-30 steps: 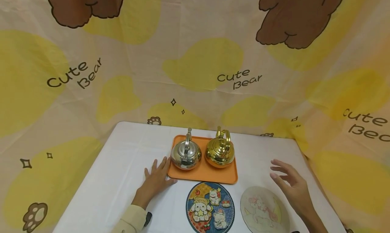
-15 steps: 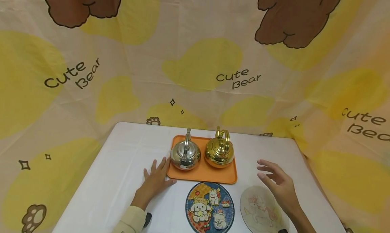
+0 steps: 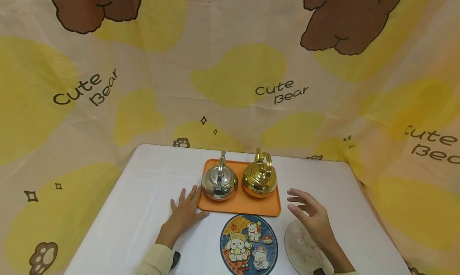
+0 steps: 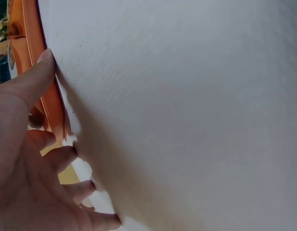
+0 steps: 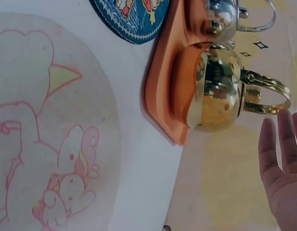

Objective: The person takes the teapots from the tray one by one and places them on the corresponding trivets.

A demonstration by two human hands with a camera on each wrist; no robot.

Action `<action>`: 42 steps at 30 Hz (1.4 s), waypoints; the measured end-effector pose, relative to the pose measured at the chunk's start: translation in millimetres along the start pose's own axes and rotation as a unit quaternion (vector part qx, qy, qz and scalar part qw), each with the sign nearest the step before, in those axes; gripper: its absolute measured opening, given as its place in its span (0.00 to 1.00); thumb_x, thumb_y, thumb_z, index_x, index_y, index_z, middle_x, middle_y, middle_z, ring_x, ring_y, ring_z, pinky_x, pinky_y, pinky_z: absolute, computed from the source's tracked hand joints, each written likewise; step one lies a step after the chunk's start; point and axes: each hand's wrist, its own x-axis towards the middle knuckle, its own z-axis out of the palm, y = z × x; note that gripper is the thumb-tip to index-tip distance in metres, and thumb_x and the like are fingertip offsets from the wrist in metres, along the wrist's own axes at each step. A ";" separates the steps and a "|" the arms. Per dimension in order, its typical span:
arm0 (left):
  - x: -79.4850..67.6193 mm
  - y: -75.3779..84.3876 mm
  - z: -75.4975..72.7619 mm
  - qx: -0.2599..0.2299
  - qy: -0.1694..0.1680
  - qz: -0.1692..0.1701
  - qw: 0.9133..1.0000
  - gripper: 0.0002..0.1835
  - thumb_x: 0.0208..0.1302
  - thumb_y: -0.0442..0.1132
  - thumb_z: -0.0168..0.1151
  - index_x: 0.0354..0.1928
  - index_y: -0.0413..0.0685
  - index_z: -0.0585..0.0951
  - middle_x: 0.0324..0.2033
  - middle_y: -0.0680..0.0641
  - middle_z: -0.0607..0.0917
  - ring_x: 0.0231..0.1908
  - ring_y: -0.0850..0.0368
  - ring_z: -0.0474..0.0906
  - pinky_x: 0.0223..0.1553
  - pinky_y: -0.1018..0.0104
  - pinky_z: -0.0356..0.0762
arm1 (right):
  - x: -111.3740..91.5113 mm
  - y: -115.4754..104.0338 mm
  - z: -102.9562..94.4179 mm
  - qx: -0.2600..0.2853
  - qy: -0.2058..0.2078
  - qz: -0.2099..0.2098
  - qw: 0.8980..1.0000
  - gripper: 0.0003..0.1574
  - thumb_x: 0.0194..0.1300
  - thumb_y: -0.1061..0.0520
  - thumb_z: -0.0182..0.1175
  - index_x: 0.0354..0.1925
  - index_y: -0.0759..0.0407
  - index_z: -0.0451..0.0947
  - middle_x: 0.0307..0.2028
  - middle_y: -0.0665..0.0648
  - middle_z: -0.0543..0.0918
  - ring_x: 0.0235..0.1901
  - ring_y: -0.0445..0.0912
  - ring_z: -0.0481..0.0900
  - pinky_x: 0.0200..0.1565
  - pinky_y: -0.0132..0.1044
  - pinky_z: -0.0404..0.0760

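Left hand (image 3: 185,215) lies flat on the tabletop (image 3: 143,195), fingers spread, touching the orange tray (image 3: 238,205). Right hand (image 3: 312,219) hovers wide open, lower right of the gold kettle (image 3: 259,179).

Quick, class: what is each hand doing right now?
Left hand: open, flat on the table, touching the orange tray.
Right hand: open, holding nothing.
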 end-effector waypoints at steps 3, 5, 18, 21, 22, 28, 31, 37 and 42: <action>-0.6 -0.1 -0.6 0.000 0.000 -0.002 1.000 0.52 0.66 0.56 0.73 0.84 0.45 0.58 0.83 0.36 0.58 0.80 0.22 0.44 0.69 0.12 0.36 | -0.1 -1.2 4.1 0.004 -0.001 -0.005 1.000 0.25 0.75 0.60 0.66 0.67 0.57 0.79 0.61 0.55 0.84 0.53 0.45 0.86 0.53 0.27 0.84; -1.4 0.3 -1.1 0.001 0.001 -0.002 1.000 0.52 0.66 0.56 0.73 0.84 0.45 0.58 0.82 0.36 0.58 0.80 0.22 0.44 0.69 0.12 0.36 | -0.3 -2.2 6.9 0.007 0.000 -0.008 1.000 0.25 0.74 0.61 0.66 0.67 0.57 0.79 0.61 0.56 0.84 0.53 0.44 0.86 0.52 0.27 0.84; -3.2 -1.1 -0.5 -0.011 -0.001 0.003 1.000 0.51 0.67 0.54 0.73 0.84 0.45 0.58 0.83 0.36 0.57 0.80 0.21 0.43 0.69 0.12 0.34 | 0.8 -2.6 23.4 0.047 -0.015 -0.005 0.999 0.24 0.74 0.62 0.65 0.66 0.58 0.80 0.61 0.60 0.84 0.53 0.45 0.86 0.51 0.31 0.86; -2.9 -2.5 0.6 -0.008 -0.001 0.003 1.000 0.52 0.67 0.55 0.73 0.84 0.45 0.57 0.83 0.36 0.57 0.80 0.21 0.43 0.68 0.12 0.35 | 0.8 -1.8 26.6 0.059 -0.019 -0.009 0.998 0.24 0.74 0.63 0.65 0.66 0.58 0.80 0.60 0.64 0.84 0.52 0.43 0.85 0.51 0.32 0.86; -2.6 -2.7 0.9 -0.007 0.000 0.003 1.000 0.52 0.67 0.56 0.73 0.84 0.45 0.58 0.83 0.36 0.57 0.80 0.22 0.43 0.68 0.12 0.35 | 0.9 -1.5 27.5 0.064 -0.021 -0.012 0.998 0.23 0.74 0.64 0.65 0.65 0.58 0.80 0.60 0.64 0.84 0.52 0.43 0.85 0.51 0.32 0.86; -0.3 -1.8 1.1 -0.013 0.004 0.005 1.000 0.51 0.67 0.55 0.73 0.84 0.45 0.58 0.82 0.36 0.57 0.80 0.22 0.43 0.69 0.12 0.34 | 2.8 -0.7 32.2 0.074 -0.024 -0.019 0.997 0.24 0.73 0.65 0.65 0.65 0.60 0.80 0.60 0.61 0.84 0.53 0.44 0.86 0.51 0.32 0.86; 0.3 -2.1 1.7 -0.011 -0.001 0.002 1.000 0.52 0.67 0.56 0.73 0.84 0.46 0.58 0.83 0.36 0.57 0.81 0.22 0.42 0.69 0.12 0.33 | 3.8 -1.8 34.6 0.074 -0.027 -0.022 0.997 0.24 0.73 0.65 0.65 0.65 0.60 0.80 0.60 0.60 0.84 0.53 0.44 0.86 0.51 0.33 0.86; -0.1 -2.7 1.8 -0.014 -0.008 0.001 1.000 0.52 0.67 0.56 0.73 0.84 0.46 0.57 0.83 0.37 0.56 0.81 0.22 0.42 0.68 0.12 0.34 | 3.7 -4.1 39.5 0.090 -0.027 -0.020 0.995 0.24 0.74 0.64 0.65 0.65 0.57 0.81 0.60 0.63 0.83 0.53 0.44 0.85 0.51 0.35 0.86; 0.0 -2.0 -0.1 -0.013 -0.007 0.003 1.000 0.52 0.67 0.56 0.72 0.84 0.45 0.57 0.83 0.37 0.57 0.81 0.22 0.42 0.68 0.12 0.34 | 3.4 -5.0 44.5 0.110 -0.025 -0.028 0.993 0.24 0.74 0.66 0.64 0.66 0.63 0.79 0.61 0.61 0.83 0.53 0.47 0.86 0.52 0.34 0.86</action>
